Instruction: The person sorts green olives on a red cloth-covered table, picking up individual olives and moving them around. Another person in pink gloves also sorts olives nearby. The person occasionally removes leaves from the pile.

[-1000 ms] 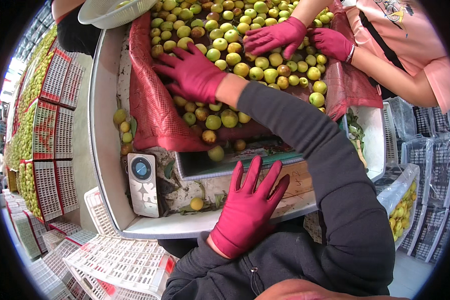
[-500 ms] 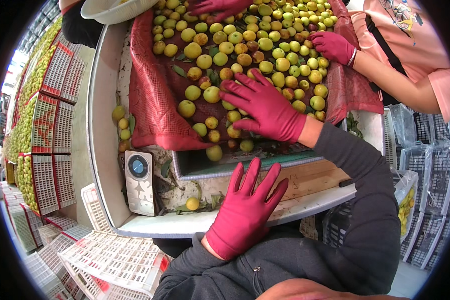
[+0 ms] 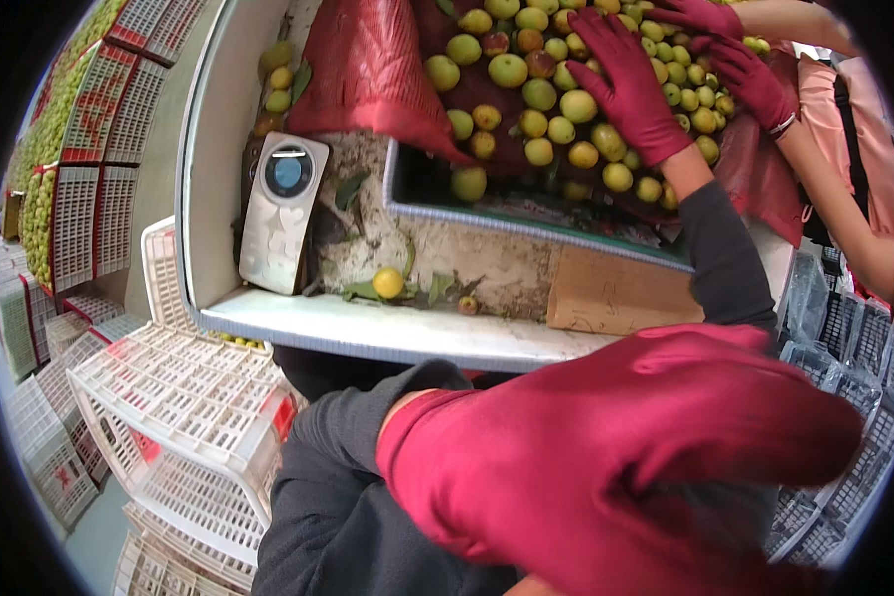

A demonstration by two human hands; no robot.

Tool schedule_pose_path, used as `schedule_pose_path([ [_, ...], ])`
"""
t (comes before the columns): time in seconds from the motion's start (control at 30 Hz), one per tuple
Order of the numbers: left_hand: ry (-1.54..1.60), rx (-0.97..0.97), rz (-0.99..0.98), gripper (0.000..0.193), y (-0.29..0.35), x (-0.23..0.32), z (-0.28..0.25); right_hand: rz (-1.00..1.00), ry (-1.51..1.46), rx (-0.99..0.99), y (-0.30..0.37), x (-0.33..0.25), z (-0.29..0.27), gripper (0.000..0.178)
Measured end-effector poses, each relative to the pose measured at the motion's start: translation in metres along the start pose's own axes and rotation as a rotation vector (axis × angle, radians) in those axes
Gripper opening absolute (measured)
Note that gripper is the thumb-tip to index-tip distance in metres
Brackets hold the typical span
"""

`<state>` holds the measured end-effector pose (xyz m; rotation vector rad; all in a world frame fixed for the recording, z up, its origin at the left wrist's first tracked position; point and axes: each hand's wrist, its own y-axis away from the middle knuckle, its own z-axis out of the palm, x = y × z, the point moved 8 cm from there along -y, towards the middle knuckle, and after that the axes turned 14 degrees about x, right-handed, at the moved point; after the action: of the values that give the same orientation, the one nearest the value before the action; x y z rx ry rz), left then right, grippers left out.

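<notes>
bench [image 3: 368, 333]: big white tray-style bench with a red mesh cloth [image 3: 368, 70] heaped with fruit, so plenty looks unsorted yet

white crates [image 3: 189, 397]: stacked lower left, the top one looks empty from here; filled crates [image 3: 45, 169] stand further left

left hand [image 3: 606, 467]: red glove, huge and close to the camera, palm down, fingers together as far as I can tell, holding nothing. Half a second ago it sat lower, fingers spread

right hand [image 3: 631, 84]: flat on the fruit, fingers spread, not pinching. It has slid right across the pile since a second ago

co-worker's gloved hands [image 3: 740, 60]: also in the pile, top right

green-yellow fruit [image 3: 541, 94]: on the cloth; one stray fruit [image 3: 388, 283] near the front edge
</notes>
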<state>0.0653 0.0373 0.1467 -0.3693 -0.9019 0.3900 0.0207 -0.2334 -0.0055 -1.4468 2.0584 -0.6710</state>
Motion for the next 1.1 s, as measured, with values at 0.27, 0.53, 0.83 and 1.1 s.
schedule_pose_path([
  [0.27,0.159,-0.039,0.123,0.044,0.018,0.012,0.031,0.049,0.173,-0.073,-0.006,-0.004,-0.012,0.061],
  [0.53,0.141,-0.112,0.173,0.042,0.016,-0.003,0.036,-0.028,0.007,-0.036,-0.007,-0.022,-0.01,0.055],
  [0.83,-0.922,-0.382,0.132,0.046,0.005,-0.061,0.011,-0.04,-0.112,0.09,-0.021,-0.035,-0.028,0.05],
  [1.1,-1.358,-0.498,-0.087,0.086,0.036,-0.11,0.001,0.105,0.351,0.099,0.005,0.046,-0.023,0.061],
])
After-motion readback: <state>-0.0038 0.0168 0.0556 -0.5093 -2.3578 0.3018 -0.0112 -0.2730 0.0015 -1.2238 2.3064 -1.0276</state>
